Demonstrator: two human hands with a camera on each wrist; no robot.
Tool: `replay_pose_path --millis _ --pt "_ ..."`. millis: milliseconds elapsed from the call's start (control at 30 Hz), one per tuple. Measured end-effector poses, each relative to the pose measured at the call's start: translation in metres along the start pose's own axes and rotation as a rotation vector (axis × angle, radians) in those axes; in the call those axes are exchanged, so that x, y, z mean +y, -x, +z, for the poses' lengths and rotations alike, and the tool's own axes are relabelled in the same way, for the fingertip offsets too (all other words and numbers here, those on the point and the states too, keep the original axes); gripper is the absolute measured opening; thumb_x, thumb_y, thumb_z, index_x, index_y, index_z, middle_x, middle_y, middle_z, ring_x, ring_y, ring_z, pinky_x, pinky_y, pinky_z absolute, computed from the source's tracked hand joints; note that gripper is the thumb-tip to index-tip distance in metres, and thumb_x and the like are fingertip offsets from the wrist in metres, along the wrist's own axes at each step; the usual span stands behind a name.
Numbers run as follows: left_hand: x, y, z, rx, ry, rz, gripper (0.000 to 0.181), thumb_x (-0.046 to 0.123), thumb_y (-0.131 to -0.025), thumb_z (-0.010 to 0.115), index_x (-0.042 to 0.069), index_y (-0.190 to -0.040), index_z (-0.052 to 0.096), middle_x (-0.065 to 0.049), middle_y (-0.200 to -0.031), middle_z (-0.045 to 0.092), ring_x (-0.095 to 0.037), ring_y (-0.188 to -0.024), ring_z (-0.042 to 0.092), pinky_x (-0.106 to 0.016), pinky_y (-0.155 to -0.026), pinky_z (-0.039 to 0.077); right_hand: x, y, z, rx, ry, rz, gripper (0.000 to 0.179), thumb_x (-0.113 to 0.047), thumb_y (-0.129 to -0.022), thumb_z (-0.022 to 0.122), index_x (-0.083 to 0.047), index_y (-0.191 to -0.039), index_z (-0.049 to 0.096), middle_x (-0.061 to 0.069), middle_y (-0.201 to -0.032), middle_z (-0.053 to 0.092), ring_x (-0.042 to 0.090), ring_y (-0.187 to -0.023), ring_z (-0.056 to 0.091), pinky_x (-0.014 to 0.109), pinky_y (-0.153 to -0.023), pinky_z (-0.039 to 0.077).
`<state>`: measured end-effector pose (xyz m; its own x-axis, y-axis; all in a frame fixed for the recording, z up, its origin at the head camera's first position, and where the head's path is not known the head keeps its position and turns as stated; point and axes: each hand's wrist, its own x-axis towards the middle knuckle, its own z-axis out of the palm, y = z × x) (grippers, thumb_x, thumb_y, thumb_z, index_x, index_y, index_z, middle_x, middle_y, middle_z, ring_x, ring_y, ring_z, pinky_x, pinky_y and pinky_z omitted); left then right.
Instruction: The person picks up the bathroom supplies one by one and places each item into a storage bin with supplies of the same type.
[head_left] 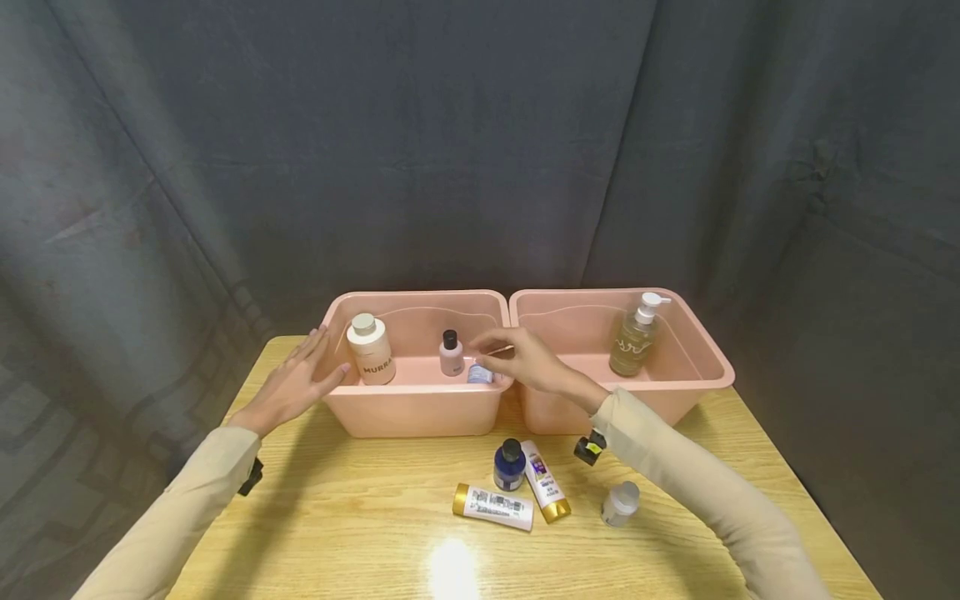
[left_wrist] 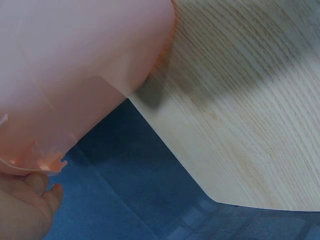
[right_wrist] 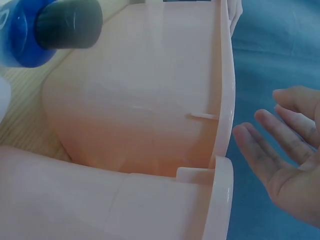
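Hands [head_left: 291,386] at left pink bin [head_left: 416,414], three containers [head_left: 452,360] inside

A grey curtain [head_left: 375,167] hangs in folds behind a desk [head_left: 352,517] of pale wood grain; a patch of light glares on the desk's near part; a clear pump bottle [head_left: 631,348] with a white head and greenish contents stands in the right-hand pink bin [head_left: 555,414]; in front, a dark blue bottle [head_left: 509,468] with a black cap stands just beside a gold-capped tube [head_left: 543,477]; a second gold-capped tube [head_left: 497,507] lies crosswise nearby; a small white jar [head_left: 620,504] sits further right.
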<state>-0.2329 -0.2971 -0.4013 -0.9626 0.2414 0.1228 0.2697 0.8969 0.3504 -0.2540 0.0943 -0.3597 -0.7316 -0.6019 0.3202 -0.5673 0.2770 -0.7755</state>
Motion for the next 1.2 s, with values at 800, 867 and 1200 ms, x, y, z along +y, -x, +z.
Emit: replay_pose_path --millis 800,867,1200 --pt "-0.002 -0.001 0.001 -0.007 0.019 -0.002 0.081 0.054 -0.101 0.045 0.006 -0.159 0.014 -0.014 -0.165 0.003 -0.046 -0.146 0.011 -0.076 -0.102 0.021 -0.003 0.033 -0.006 0.012 0.033 -0.002 0.024 0.000 -0.091 0.069 0.004 -0.115 0.069 0.016 -0.113 0.070 0.035 -0.105 0.066 0.034 -0.089 0.055" --pt "-0.002 -0.001 0.001 -0.008 0.021 -0.001 0.082 0.055 -0.101 0.044 0.006 -0.159 0.013 -0.015 -0.165 0.003 -0.046 -0.146 0.011 -0.076 -0.102 0.021 -0.002 0.035 -0.006 0.018 0.028 -0.005 0.024 -0.001 -0.091 0.069 0.004 -0.114 0.069 0.014 -0.112 0.071 0.035 -0.105 0.066 0.034 -0.088 0.055" --pt "-0.001 -0.001 0.000 -0.011 0.017 -0.008 0.085 0.060 -0.100 0.041 0.006 -0.159 0.012 -0.014 -0.165 0.002 -0.047 -0.146 0.011 -0.078 -0.100 0.021 -0.001 0.047 -0.008 0.012 0.027 -0.013 0.024 -0.004 -0.091 0.070 0.000 -0.115 0.071 0.012 -0.112 0.071 0.027 -0.103 0.068 0.038 -0.088 0.055"
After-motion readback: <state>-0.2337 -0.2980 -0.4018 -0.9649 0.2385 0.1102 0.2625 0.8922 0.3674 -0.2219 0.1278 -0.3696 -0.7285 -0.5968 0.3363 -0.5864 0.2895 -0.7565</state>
